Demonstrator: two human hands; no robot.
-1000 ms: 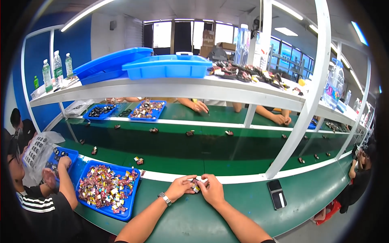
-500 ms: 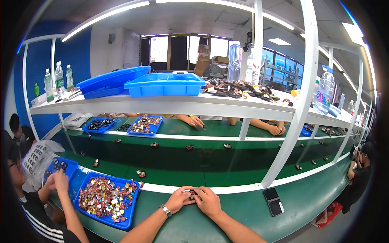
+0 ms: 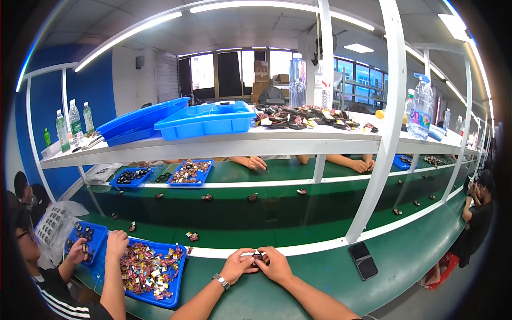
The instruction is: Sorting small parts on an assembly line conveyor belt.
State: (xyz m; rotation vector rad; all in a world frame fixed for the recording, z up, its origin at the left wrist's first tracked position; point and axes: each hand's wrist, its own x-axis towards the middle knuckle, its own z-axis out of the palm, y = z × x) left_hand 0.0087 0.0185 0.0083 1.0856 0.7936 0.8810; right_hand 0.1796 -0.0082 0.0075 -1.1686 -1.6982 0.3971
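My left hand (image 3: 237, 266), with a metal wristwatch (image 3: 221, 281) at the wrist, and my right hand (image 3: 276, 266) meet over the green work surface (image 3: 314, 261). Their fingertips are closed around a small dark part (image 3: 258, 256) with a reddish tint, mostly hidden by the fingers. To the left of my forearms sits a blue tray (image 3: 180, 277) heaped with small red, white and yellow wired pieces (image 3: 152, 269). A dark phone-like device (image 3: 364, 261) lies to the right of my hands.
A co-worker's hand (image 3: 116, 245) is at the heaped tray, beside another blue tray (image 3: 98, 242) of black parts. Ahead, a green conveyor belt (image 3: 272, 221) carries several small assemblies. White posts (image 3: 376, 128) and a shelf edge (image 3: 266, 149) stand above it.
The left co-worker's one hand has moved from the black-part tray to the heaped tray. Belt pieces have shifted slightly right in view. The whole view has tilted a little; my hands stay together.
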